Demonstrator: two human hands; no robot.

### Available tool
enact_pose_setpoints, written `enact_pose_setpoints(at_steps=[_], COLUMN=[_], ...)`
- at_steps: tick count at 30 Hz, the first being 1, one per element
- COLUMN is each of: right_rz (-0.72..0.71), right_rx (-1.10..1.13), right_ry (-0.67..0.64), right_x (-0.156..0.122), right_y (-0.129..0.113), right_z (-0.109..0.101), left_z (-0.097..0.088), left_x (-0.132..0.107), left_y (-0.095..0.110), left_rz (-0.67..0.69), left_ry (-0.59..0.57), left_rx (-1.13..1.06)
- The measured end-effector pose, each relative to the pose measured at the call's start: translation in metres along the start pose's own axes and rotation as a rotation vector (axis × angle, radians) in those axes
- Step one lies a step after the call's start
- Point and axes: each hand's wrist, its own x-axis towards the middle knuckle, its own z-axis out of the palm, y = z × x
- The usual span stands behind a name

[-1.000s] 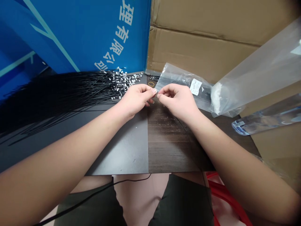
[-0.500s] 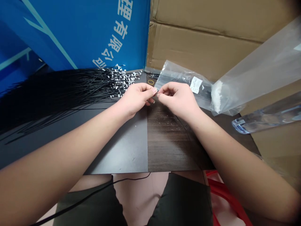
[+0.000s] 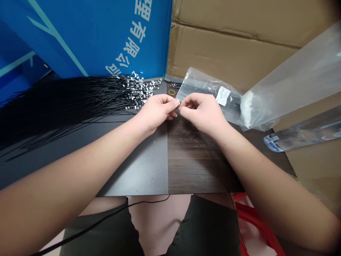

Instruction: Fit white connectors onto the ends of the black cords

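Left hand (image 3: 156, 113) and right hand (image 3: 204, 113) meet over the dark table (image 3: 181, 163), fingertips of both pinched on a tiny metal piece (image 3: 178, 104), near a heap of black ties (image 3: 80, 99).

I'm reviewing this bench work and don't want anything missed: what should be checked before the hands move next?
1. Grip: left hand and right hand pinch a small piece between their fingertips: ok.
2. How the small piece sits: cannot tell, fingers hide most of it.
3. Pile of black cords lies on the table beside the left hand: ok.
4. Plastic bag lies just behind the right hand: ok.
5. Yellow ring lies apart from both hands: ok.
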Motion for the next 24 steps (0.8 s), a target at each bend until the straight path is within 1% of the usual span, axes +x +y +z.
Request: enact_pose_setpoints(at_steps=[4,8,15,24], right_rz=[0.009,0.017,-0.054,-0.086], right_rx=[-0.002,0.030,0.059,0.015], right_ry=[-0.007,0.020,0.047,0.055], right_x=[0.0003,0.0008,0.0007,0.0004], right_y=[0.0003,0.0027,0.0072,0.0072], right_z=[0.0000,0.0024,0.0039,0.0032], left_z=[0.0005,0.0010,-0.0002,-0.0004], left_x=[0.0004,0.0007,0.0022,0.0021], left_y=[-0.0005,-0.0002,-0.0029,-0.0034], left_rz=[0.015,-0.010,-0.033,-0.038], left_ry=[0.005,0.022,0.011,0.015], left_rx=[0.007,-0.023,-0.113,-0.111])
